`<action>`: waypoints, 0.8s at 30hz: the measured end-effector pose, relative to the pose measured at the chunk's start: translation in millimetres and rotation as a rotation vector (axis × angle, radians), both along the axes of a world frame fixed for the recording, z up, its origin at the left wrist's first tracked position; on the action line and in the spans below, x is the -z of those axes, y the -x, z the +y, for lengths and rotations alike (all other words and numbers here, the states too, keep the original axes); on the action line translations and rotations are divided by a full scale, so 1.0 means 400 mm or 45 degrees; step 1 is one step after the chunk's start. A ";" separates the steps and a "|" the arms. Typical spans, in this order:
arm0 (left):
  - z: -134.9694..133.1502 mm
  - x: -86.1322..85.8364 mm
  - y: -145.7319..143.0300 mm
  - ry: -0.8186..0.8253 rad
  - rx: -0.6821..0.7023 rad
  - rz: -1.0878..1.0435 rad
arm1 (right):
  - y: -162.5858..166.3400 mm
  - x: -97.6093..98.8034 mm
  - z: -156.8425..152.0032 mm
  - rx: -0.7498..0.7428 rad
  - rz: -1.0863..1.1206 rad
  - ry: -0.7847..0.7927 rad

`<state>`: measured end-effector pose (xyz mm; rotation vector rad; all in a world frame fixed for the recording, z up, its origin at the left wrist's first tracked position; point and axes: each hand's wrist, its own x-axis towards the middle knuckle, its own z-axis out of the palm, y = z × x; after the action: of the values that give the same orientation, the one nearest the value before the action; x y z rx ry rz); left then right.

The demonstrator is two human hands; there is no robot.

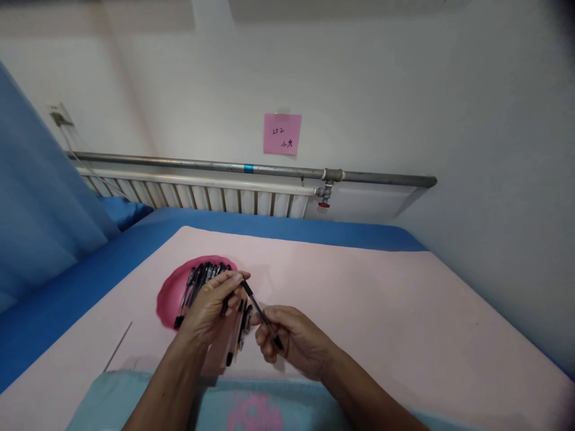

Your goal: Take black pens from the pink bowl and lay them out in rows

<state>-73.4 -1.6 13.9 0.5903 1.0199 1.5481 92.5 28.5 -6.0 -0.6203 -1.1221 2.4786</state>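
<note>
A black pen with a clear barrel (258, 308) slants between my two hands, above the pink mat. At its upper end, the thumb and fingers of my left hand (211, 305) pinch the black cap or grip. My right hand (291, 335) is closed around the lower part, near the black end. Under and between the hands lie several pen parts (236, 335), partly hidden by my fingers. To the left, a pink scalloped tray (168, 293) holds several black pens (200, 281) side by side; my left hand covers part of it.
A thin white stick (117, 346) lies on the pink mat (381, 311) at the left. A light blue cloth (305, 401) runs along the near edge. Behind the table stand a white radiator (215, 197) and a pipe with a red valve (323, 205). A blue curtain (40, 197) hangs at the left.
</note>
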 end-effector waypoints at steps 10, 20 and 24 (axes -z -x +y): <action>0.005 -0.004 0.013 -0.036 -0.074 -0.059 | -0.001 -0.018 -0.004 0.068 -0.139 0.029; 0.022 -0.011 0.053 -0.063 -0.460 -0.223 | -0.013 -0.012 0.011 0.061 -0.251 -0.012; 0.014 -0.022 0.074 -0.120 -0.609 -0.202 | -0.031 -0.013 0.026 0.046 -0.308 -0.093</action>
<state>-102.9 4.1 22.8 0.2884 1.0158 2.0361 104.9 38.9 -0.7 -0.9292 -1.2692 2.3674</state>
